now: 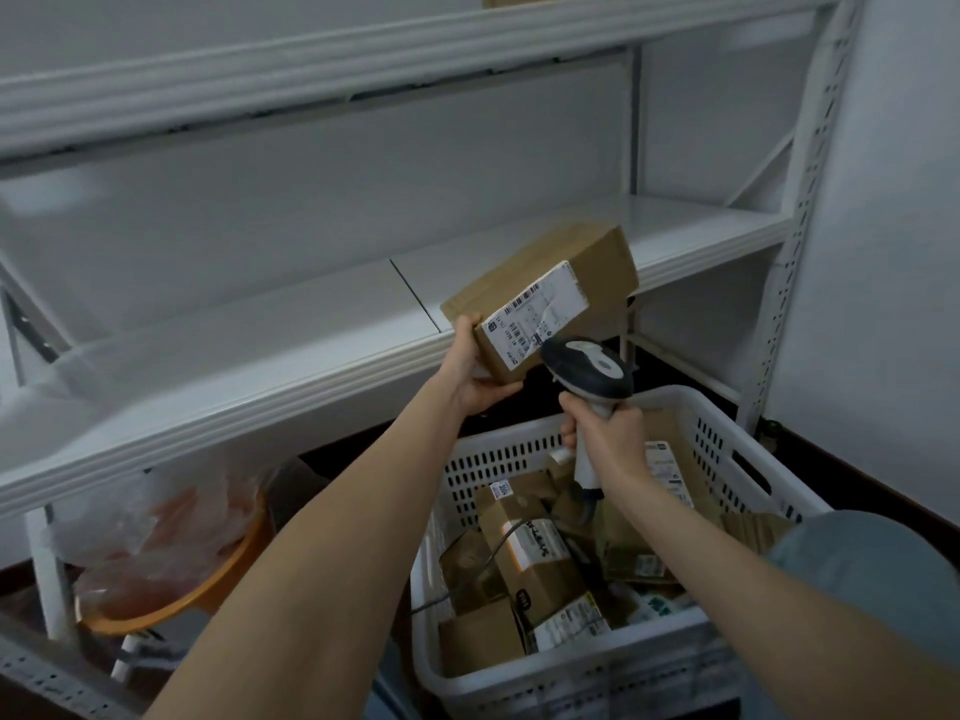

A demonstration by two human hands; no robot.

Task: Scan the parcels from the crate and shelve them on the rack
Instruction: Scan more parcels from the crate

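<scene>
One box [540,283] mid-scan, plenty to go.
Left grip [475,371] holds the box before the rack [260,366], right grip [605,439] clasps the scanner [589,368] at its label [535,314]; the crate [727,418], near right, looks full of parcels [530,553].

Wide open above the middle shelf [291,330], left and far of the parcel [545,283] and scanner [592,368] held mid-scene. Capped overhead by the upper shelf [363,59], closed at right by the perforated upright [802,226]. Near right, crate [670,402] crowded with parcels [535,553], a cable [480,562] draped across them. Under the shelf at left, blocked by an orange basin [197,600] and plastic bag [130,517].
</scene>
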